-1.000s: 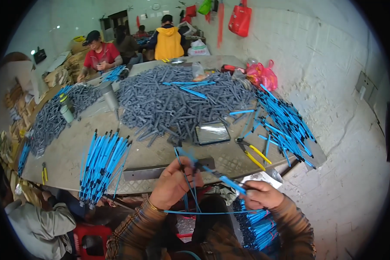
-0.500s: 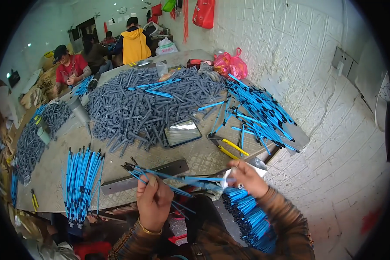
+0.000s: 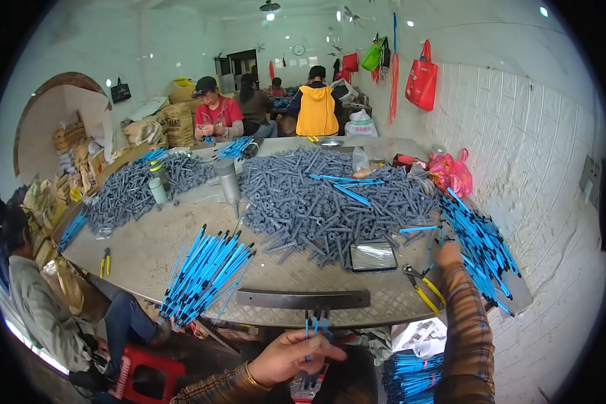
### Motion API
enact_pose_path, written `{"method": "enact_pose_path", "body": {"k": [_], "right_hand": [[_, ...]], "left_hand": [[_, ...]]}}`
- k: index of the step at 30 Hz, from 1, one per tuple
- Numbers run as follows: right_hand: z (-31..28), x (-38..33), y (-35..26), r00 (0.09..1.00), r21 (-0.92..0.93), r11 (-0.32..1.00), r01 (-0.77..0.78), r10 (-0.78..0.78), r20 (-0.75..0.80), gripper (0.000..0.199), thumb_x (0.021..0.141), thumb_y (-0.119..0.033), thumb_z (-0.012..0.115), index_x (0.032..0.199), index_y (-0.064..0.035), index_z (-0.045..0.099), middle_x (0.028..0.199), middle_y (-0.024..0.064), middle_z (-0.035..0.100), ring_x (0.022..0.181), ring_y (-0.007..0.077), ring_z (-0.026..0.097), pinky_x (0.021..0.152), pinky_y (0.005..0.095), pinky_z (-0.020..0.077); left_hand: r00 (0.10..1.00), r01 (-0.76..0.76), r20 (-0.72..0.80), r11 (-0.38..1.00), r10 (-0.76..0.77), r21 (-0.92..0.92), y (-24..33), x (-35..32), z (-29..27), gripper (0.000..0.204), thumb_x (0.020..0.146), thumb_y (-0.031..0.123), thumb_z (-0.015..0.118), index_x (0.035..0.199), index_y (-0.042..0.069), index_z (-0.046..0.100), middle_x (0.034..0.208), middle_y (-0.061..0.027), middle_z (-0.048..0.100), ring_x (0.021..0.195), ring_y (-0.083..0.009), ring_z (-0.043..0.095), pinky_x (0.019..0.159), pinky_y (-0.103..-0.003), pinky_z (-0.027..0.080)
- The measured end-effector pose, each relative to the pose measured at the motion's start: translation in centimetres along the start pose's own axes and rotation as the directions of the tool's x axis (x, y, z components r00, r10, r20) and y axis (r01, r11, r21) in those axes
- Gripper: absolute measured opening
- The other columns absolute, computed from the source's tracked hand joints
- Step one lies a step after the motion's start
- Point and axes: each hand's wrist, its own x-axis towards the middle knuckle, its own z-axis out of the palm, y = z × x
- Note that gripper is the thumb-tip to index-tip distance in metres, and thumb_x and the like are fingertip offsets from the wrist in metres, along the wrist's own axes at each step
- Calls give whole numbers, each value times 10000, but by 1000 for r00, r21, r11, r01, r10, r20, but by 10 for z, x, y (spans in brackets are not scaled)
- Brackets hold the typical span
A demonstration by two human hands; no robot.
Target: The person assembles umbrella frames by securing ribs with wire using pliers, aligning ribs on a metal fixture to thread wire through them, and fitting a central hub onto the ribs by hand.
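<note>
Low in front of me, my left hand (image 3: 296, 355) is closed round a few thin blue rods, seen nearly end-on. Their dark tips stick up toward a dark metal bar (image 3: 303, 300) along the table's near edge. Out to the right, my right hand (image 3: 449, 256) reaches over the table by a spread pile of blue rods with black ends (image 3: 479, 242). Its fingers are small and partly hidden, so what they grip, if anything, does not show. Just below it lie yellow-handled pliers (image 3: 425, 289).
Grey plastic tubes (image 3: 316, 202) heap up mid-table behind a dark flat tray (image 3: 373, 256). A bundle of blue rods (image 3: 205, 276) lies left, beside small pliers (image 3: 106, 262). More rods (image 3: 414, 374) stand below right. One person sits at left by a red stool (image 3: 148, 370); others work behind.
The view has swung up and left. My right hand has left the rods by my left hand and gone out to the pile at right. My left hand keeps its rods, now lower.
</note>
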Motion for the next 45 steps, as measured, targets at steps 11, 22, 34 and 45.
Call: {"method": "enact_pose_path", "body": {"k": [11, 22, 34, 45], "right_hand": [[-67, -155, -55, 835, 461, 726, 510, -289, -468, 119, 872, -112, 477, 935, -12, 487, 695, 209, 533, 631, 363, 562, 549, 403, 436], [-65, -274, -81, 768, 893, -122, -434, -568, 296, 99, 888, -78, 472, 955, -7, 491, 636, -8, 436, 530, 69, 354, 490, 201, 292], [-26, -301, -97, 839, 976, 189, 104, -544, 16, 167, 922, -127, 422, 1066, -44, 411, 626, 12, 474, 508, 68, 401, 474, 206, 332], [-16, -209, -89, 498, 513, 269, 815, -778, -383, 262, 832, -155, 531, 1046, -6, 513, 921, 157, 571, 773, 303, 583, 683, 361, 471]], "left_hand": [[963, -220, -192, 964, 189, -151, 10, 34, -15, 323, 902, 139, 481, 1196, 6, 460, 1128, -201, 550, 965, -292, 579, 824, -374, 456], [797, -523, -364, 852, 482, -18, 33, 67, -31, 301, 890, 114, 517, 1184, 59, 479, 1158, -132, 533, 1074, -234, 532, 890, -368, 436], [769, -456, -435, 879, 469, 141, 10, 72, -7, 55, 888, 120, 533, 906, 68, 527, 721, -15, 552, 647, -144, 589, 587, -284, 479], [923, -383, -62, 921, 379, -76, 20, 29, -26, 208, 915, 179, 482, 1060, 39, 532, 689, -39, 537, 549, -130, 477, 517, -267, 379]]}}
